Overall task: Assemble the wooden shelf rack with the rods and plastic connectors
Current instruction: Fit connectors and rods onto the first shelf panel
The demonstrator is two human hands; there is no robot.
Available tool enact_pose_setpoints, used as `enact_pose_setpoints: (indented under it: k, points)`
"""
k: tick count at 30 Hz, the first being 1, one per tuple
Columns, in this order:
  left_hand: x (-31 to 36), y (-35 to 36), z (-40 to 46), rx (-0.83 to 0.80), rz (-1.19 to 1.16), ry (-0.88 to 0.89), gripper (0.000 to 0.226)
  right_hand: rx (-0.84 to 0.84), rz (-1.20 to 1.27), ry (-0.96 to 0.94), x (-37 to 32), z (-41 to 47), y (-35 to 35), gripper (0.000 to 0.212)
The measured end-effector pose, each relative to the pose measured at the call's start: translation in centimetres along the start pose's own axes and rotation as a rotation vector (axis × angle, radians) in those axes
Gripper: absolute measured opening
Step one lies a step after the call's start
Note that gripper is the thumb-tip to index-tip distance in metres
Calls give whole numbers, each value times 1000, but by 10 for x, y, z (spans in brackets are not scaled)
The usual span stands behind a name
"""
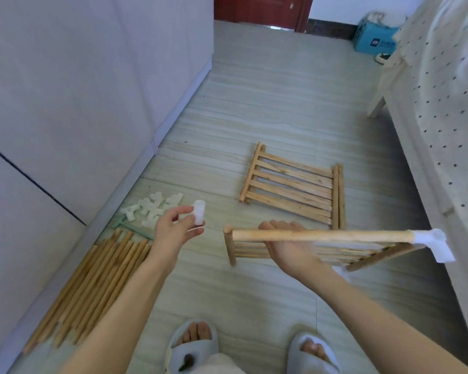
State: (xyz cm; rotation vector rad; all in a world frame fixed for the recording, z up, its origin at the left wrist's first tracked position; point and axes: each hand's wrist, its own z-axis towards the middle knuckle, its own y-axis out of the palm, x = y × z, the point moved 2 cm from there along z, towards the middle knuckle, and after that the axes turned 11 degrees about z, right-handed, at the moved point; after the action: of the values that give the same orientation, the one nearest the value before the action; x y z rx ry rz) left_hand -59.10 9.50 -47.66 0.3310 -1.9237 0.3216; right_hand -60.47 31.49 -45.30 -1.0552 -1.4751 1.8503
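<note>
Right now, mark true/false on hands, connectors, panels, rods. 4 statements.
1. The left hand pinches a white plastic connector. True.
2. The right hand holds nothing. False: it grips a slatted shelf panel held above the floor.
3. The held panel's right corner already carries a white connector. True.
4. The loose rods lie on the bed. False: they lie on the floor along the cabinet, with spare connectors beside them.

My left hand (177, 228) pinches a white plastic connector (199, 213); my right hand (288, 242) grips a slatted wooden shelf panel (319, 245), near the loose wooden rods (92, 287).
</note>
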Motion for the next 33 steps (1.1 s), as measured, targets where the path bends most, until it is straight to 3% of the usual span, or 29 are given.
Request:
enact_pose_setpoints:
  k: [1,3,5,8,11,16,21,28,33]
  points:
    - [8,1,-11,-29,-14,-1,12,-35,9,26,0,-5,-1,4]
    - [18,3,-30,-99,-33,0,12,-116,118,175,4,-10,-4,25]
    - [23,7,-47,-165,-30,-35,11,-145,140,263,5,-17,-5,33]
    - [23,14,-62,-185,-44,-93,20,-152,-68,219,1,-30,-2,26]
    - [21,21,-69,-215,-191,-161,17,-168,-95,265,8,-40,-3,23]
    - [19,27,-77,-265,-336,-223,10,-204,-142,331,23,-67,-4,65]
    - [16,35,-86,-306,-350,-253,7,-138,-92,315,25,-84,-7,55]
    - [18,37,-92,-153,-266,-177,7,-170,-27,270,27,-86,-11,63]
    - [17,38,-101,-176,-165,-67,22,-182,-13,258,27,-90,-9,67]
